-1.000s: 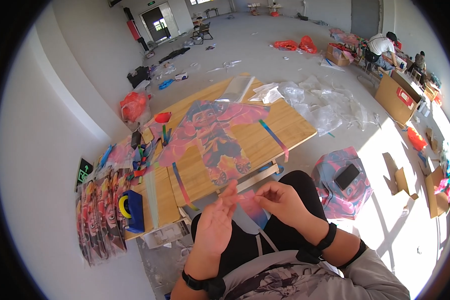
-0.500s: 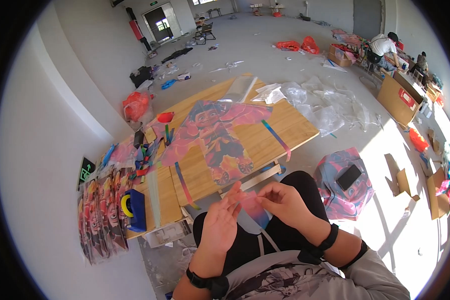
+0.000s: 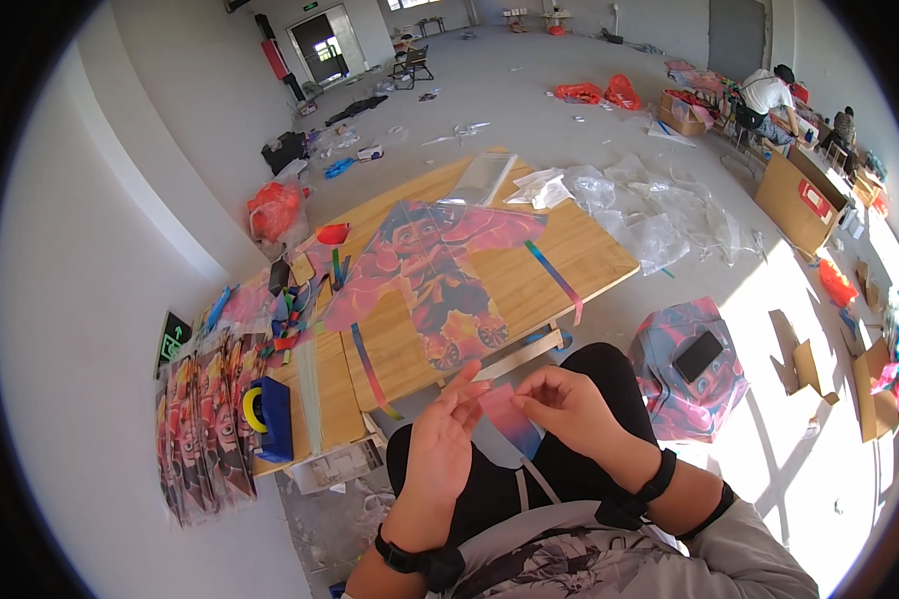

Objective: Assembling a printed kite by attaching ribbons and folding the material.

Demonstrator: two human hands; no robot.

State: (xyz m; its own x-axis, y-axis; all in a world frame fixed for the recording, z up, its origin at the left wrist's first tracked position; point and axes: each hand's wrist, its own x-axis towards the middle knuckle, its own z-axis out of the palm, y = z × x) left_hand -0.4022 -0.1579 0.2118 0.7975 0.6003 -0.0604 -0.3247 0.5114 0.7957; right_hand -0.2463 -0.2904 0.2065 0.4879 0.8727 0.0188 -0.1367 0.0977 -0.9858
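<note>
My right hand (image 3: 569,409) pinches the upper edge of a short ribbon (image 3: 512,419) that fades from pink to blue. The ribbon hangs down over my lap. My left hand (image 3: 444,429) is beside its left edge, palm partly turned up and fingers apart; whether the fingertips touch the ribbon is hard to see. Beyond my hands, a printed cartoon-figure kite (image 3: 435,265) lies flat on the wooden table (image 3: 579,250). Rainbow ribbon tails (image 3: 375,369) stretch from its sides, one hanging over the table edge.
A blue tape dispenser (image 3: 275,419) with yellow tape stands at the table's left, beside packed printed kites (image 3: 210,429). On the right, a black phone (image 3: 699,356) rests on a printed sheet. Clear plastic bags (image 3: 649,210) litter the floor. Another person (image 3: 769,100) sits far right near cardboard boxes (image 3: 797,198).
The ribbon between my hands has opened out flatter and shows more of its pink face. My left fingers have shifted slightly; my right hand stays nearly in place.
</note>
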